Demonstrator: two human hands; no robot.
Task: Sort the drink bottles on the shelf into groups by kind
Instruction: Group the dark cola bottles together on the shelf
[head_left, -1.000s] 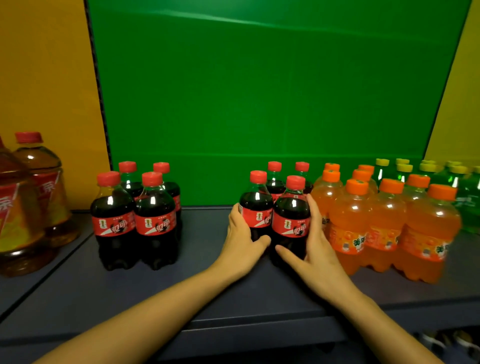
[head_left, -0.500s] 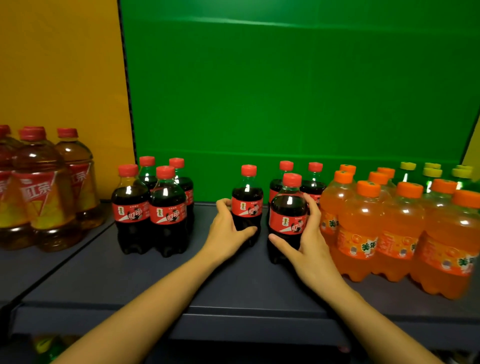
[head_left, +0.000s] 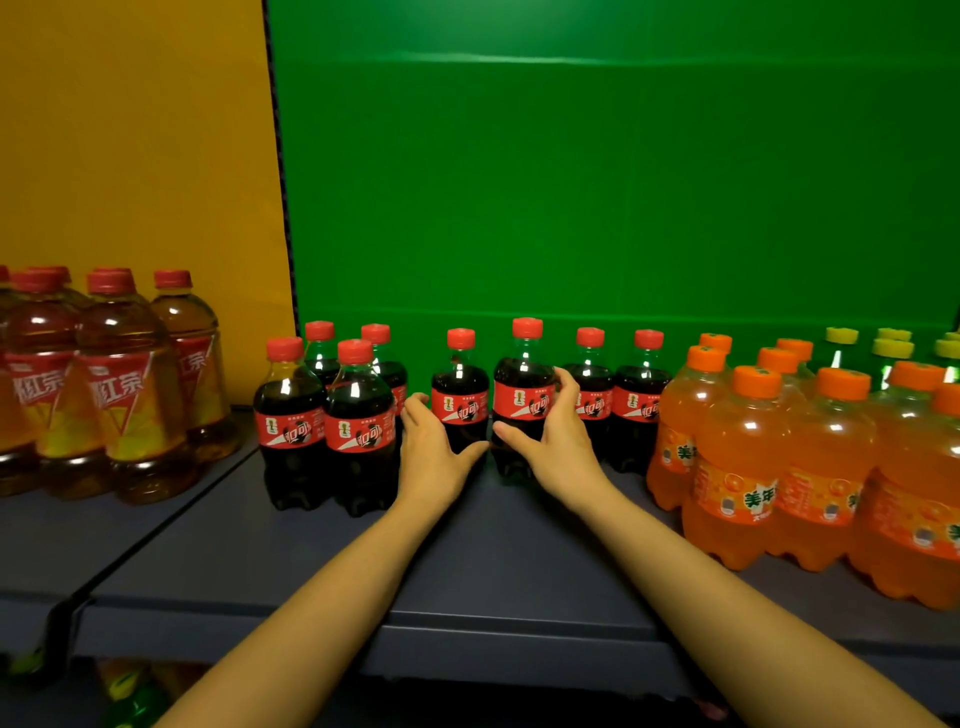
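Observation:
On the dark shelf my left hand grips a small cola bottle with a red cap and red label. My right hand grips a second cola bottle just right of it. A cluster of several cola bottles stands to the left, close beside my left hand. Two more cola bottles stand behind my right hand. Orange soda bottles fill the right side, with green bottles with yellow caps behind them.
Large red-capped tea bottles stand on the neighbouring shelf section at the left, before a yellow back panel. A green panel backs the middle section. The shelf's front edge runs below my forearms, and more bottles show dimly on a lower level.
Both hands have slid their cola bottles leftward across the shelf, toward the cola cluster on the left. The gap to that cluster has narrowed, and the view has shifted left too.

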